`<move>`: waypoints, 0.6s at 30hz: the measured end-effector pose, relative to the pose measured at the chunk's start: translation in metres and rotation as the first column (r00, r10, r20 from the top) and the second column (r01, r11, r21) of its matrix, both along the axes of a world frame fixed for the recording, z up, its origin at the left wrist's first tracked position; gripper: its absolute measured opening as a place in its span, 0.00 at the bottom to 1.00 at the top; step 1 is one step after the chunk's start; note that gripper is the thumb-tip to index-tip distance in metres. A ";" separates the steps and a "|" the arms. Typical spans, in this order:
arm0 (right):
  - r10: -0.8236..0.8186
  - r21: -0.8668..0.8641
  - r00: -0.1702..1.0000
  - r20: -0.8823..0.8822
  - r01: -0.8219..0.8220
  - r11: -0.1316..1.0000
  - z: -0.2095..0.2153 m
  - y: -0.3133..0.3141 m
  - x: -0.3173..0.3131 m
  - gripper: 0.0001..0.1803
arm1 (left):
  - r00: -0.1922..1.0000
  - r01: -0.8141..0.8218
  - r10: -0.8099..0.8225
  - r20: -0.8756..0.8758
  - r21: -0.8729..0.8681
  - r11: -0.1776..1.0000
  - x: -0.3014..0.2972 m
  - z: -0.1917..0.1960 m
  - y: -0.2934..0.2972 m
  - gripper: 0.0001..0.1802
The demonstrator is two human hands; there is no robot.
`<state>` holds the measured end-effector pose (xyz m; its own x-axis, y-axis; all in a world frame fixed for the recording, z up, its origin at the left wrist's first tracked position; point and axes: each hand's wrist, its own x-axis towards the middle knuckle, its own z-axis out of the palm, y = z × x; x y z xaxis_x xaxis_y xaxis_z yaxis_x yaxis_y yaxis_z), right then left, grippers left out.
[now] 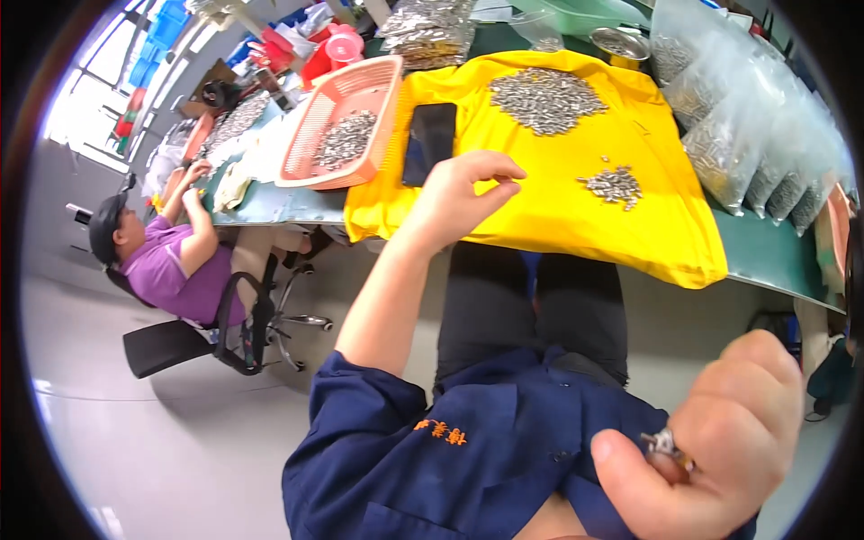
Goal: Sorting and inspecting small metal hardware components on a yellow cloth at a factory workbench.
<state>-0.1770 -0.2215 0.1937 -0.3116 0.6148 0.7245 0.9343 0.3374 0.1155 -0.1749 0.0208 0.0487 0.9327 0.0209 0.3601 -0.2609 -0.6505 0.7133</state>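
My right hand [720,441] is raised close to the camera at the lower right. Its fingers are curled around a few small silvery metal parts [664,443], which show beside the thumb. Over the near left part of a yellow cloth [504,216] is my left hand [463,193], fingers bent, thumb and index tips slightly apart with nothing visible between them. To its right lies a small heap of metal parts [614,186]. A larger pile of similar parts [547,99] is spread farther back on the cloth. Behind my left hand lies a black phone [429,144].
A pink basket [292,162] with metal parts stands left of the cloth. Clear bags of parts [720,153] line the right side, and a metal bowl [619,43] sits behind. At the left, a person in purple [184,265] sits working at the green table [778,261].
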 end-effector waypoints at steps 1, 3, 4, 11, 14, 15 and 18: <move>0.029 -0.041 0.999 -0.039 -0.030 0.999 0.002 0.006 -0.003 0.15 | 1.000 0.001 -0.001 0.000 -0.018 1.000 -0.004 -0.001 0.001 0.07; 0.067 -0.126 0.990 -0.124 -0.083 0.989 0.003 0.018 -0.011 0.11 | 1.000 -0.011 0.011 0.002 0.014 1.000 -0.016 -0.002 0.009 0.07; 0.076 -0.171 0.983 -0.168 -0.105 0.980 0.003 0.023 -0.016 0.09 | 1.000 -0.019 0.018 0.008 0.033 0.999 -0.021 -0.003 0.012 0.07; -0.425 -0.331 0.904 0.056 0.418 0.846 -0.015 0.039 -0.048 0.12 | 0.991 -0.133 0.133 -0.021 0.029 0.991 -0.030 -0.005 0.024 0.07; -0.350 -0.412 0.899 -0.264 0.223 0.883 -0.042 0.034 -0.035 0.10 | 0.997 -0.081 0.081 0.006 0.027 0.996 -0.017 -0.011 0.008 0.07; -0.307 -0.416 0.876 -0.372 0.139 0.899 -0.050 0.034 -0.030 0.10 | 0.999 -0.047 0.048 0.012 -0.092 0.995 -0.008 -0.016 0.005 0.07; -0.119 -0.336 0.733 -0.670 -0.156 0.929 -0.056 0.040 -0.027 0.11 | 0.995 0.023 0.001 0.098 -0.240 0.970 -0.004 0.000 0.008 0.07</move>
<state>-0.2036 -0.1818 0.1381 0.1557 0.8624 0.4818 0.7084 0.2425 -0.6629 -0.1785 0.0291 0.0485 0.8941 0.1082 0.4346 -0.3427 -0.4594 0.8195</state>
